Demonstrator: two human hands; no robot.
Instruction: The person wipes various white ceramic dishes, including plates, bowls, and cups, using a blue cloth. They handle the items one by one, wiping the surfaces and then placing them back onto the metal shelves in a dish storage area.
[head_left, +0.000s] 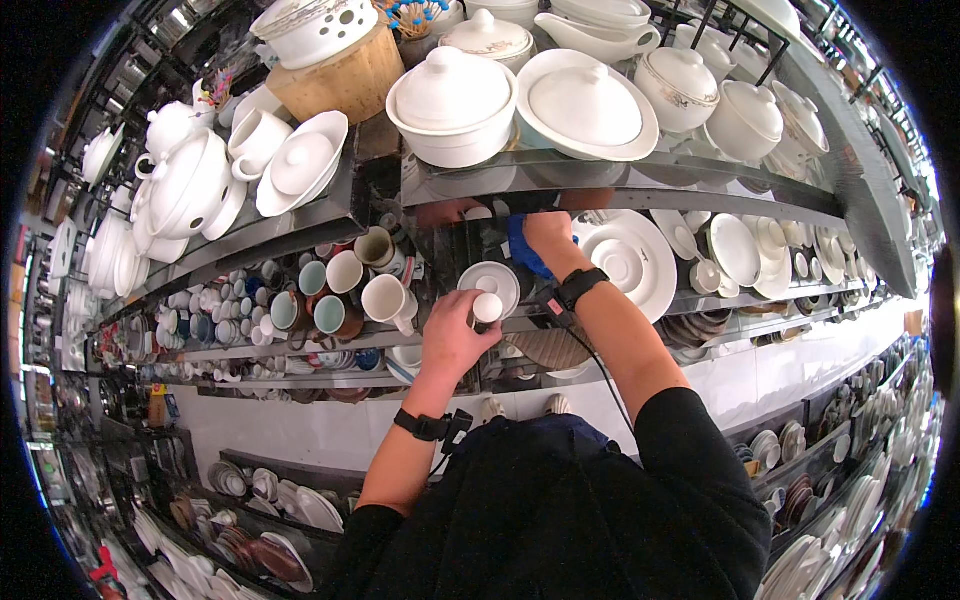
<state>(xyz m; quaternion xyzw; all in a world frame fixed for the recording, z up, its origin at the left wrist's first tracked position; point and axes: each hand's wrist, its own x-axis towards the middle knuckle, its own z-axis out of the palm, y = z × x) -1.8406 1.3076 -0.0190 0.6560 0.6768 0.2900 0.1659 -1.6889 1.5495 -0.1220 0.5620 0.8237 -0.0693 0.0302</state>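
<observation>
My left hand (459, 324) grips a small round white ceramic piece (488, 307) between thumb and fingers. It is held over the near edge of a small white dish (491, 279) on the dark glossy shelf (442, 259). My right hand (549, 231) reaches under the upper shelf's edge with a blue cloth (529, 251) bunched in it; the fingertips are hidden. Right of that hand is a large white plate (651, 262) with a smaller round piece (619, 262) at its middle. A beige mug (388, 300) stands left of my left hand.
Overhead, the upper shelf's edge (622, 178) carries a lidded white casserole (452, 112) and an oval covered dish (589, 105). Cups (330, 315) crowd the lower shelf at left. White plates and spoons (735, 250) stand at right. A cable (600, 364) hangs from my right wrist.
</observation>
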